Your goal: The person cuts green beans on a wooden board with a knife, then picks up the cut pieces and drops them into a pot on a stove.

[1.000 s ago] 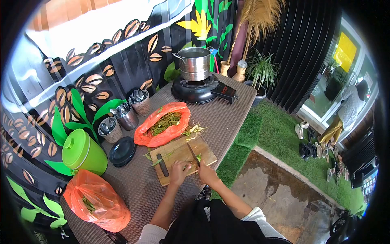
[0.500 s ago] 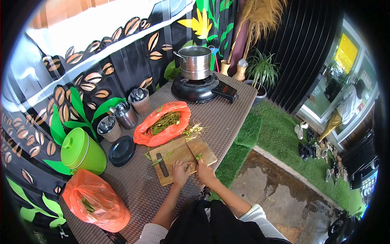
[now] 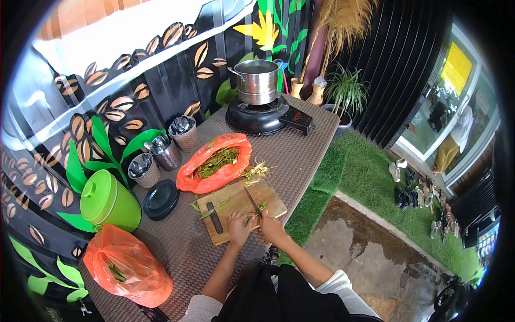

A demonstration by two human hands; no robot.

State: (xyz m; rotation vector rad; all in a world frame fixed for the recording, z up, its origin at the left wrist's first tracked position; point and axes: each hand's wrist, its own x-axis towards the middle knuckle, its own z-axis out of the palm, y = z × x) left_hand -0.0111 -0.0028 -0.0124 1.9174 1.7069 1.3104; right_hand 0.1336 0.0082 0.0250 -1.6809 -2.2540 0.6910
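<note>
A wooden cutting board lies near the table's edge, with a slot at its left end. My right hand grips a knife, its blade slanting across the board away from me. Close beside it, my left hand is curled on the board around green stems, mostly hidden by the fingers. A small heap of cut greens rests against the blade. Behind the board sits an open orange plastic bag of leafy stems. Pale root ends lie next to it.
A steel pot stands on a black portable stove at the far end. Cutlery cups, dark plates, a green lidded bucket and a second orange bag line the left. A person is by the glass door.
My hands, knife and board look almost unchanged. The person by the door has moved slightly right, further into the doorway.
</note>
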